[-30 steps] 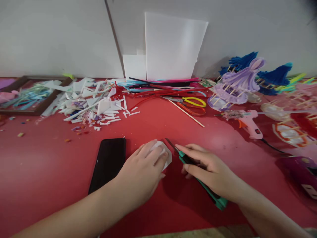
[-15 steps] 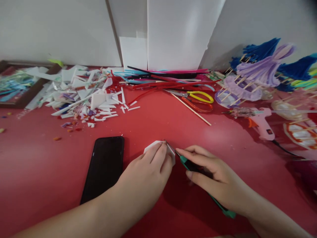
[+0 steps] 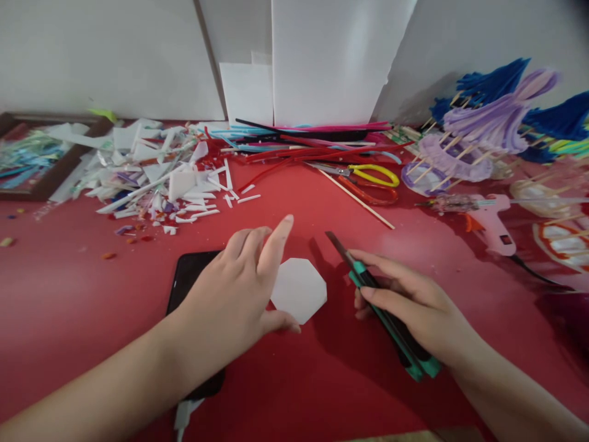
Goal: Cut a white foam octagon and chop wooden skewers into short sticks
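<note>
The left hand (image 3: 230,296) has its grip spread wide beside a white octagonal piece (image 3: 300,290) lying on the red surface (image 3: 285,393); the right hand (image 3: 409,301) has its grip wrapped around a green-and-black utility knife (image 3: 387,324).

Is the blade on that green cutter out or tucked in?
Out: the dark blade juts past the front end of the cutter in the right hand.
</note>
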### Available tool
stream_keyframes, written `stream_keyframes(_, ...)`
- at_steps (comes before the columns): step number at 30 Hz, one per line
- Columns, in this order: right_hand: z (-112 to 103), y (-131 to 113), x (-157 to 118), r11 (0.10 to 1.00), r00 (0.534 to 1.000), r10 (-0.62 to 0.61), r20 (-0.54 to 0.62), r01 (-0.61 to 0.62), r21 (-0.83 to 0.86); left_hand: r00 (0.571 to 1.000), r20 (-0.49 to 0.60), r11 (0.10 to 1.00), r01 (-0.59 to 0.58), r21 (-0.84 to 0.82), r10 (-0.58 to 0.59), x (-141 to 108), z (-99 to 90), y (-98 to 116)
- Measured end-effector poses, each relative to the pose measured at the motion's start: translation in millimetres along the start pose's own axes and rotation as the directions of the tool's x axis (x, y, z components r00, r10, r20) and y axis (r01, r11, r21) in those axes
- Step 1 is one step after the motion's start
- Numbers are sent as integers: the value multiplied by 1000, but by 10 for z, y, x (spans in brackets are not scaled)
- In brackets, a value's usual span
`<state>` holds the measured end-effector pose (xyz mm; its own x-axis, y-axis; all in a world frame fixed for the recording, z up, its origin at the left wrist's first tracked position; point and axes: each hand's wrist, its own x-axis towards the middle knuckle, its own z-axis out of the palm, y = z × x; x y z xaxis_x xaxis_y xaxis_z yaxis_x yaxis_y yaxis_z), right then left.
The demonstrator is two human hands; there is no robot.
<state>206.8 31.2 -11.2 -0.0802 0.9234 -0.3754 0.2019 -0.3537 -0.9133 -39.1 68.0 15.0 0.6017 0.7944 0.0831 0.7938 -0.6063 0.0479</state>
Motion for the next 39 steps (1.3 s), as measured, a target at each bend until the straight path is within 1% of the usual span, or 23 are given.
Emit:
stream_keyframes(3,-32,-12,15,996,998,25,-60,-20,87,998,51,998,43,-40,-41,-36,50,22)
stream_keyframes(7,-21,-62,3,989,995,25,-95,-11,149,997,46,992,60,-112,-55,-70,111,108)
stream_keyframes(9,-19,-77,3,985,994,34,-108,-15,171,999,21,983,46,-178,-43,-70,125,120)
stream_keyframes(11,-26,-86,8,979,991,43,-125,-17,204,999,-35,962,15,-273,-26,-60,138,108)
stream_keyframes(13,-38,-98,18,971,990,47,-132,-14,238,995,-98,923,-26,-384,-13,-43,151,83)
stream_keyframes(15,-48,-120,31,964,990,44,-132,-7,267,991,-137,878,-65,-473,-1,-24,164,53)
stream_keyframes(18,-54,-160,50,961,989,60,-136,-21,275,990,-137,836,-92,-541,20,3,174,0)
stream_keyframes(20,-56,-176,56,965,986,76,-150,-35,259,994,-102,828,-89,-554,39,15,168,-41)
stream_keyframes(22,-59,-181,56,969,983,87,-164,-45,245,996,-42,837,-94,-539,85,22,146,-81)
stream_keyframes(25,-62,-179,46,966,980,106,-168,-62,250,985,42,864,-125,-488,166,19,85,-119)
stream_keyframes(28,-60,-181,44,956,975,124,-184,-68,284,976,98,886,-133,-445,196,0,28,-111)
stream_keyframes(30,-60,-183,56,946,966,137,-218,-63,317,980,85,906,-133,-403,182,-11,13,-79)
stream_keyframes(32,-69,-183,81,930,954,150,-261,-47,364,991,26,937,-116,-328,132,-13,14,-32)
stream_keyframes(35,-92,-186,130,880,931,221,-291,-62,471,999,-43,978,-33,-205,25,-3,2,58)
stream_keyframes(37,-109,-188,159,816,909,306,-281,-98,570,1000,-25,987,5,-159,-9,-5,-28,124)
stream_keyframes(39,-126,-181,177,746,885,386,-261,-133,652,999,47,993,4,-117,1,-31,-65,194)
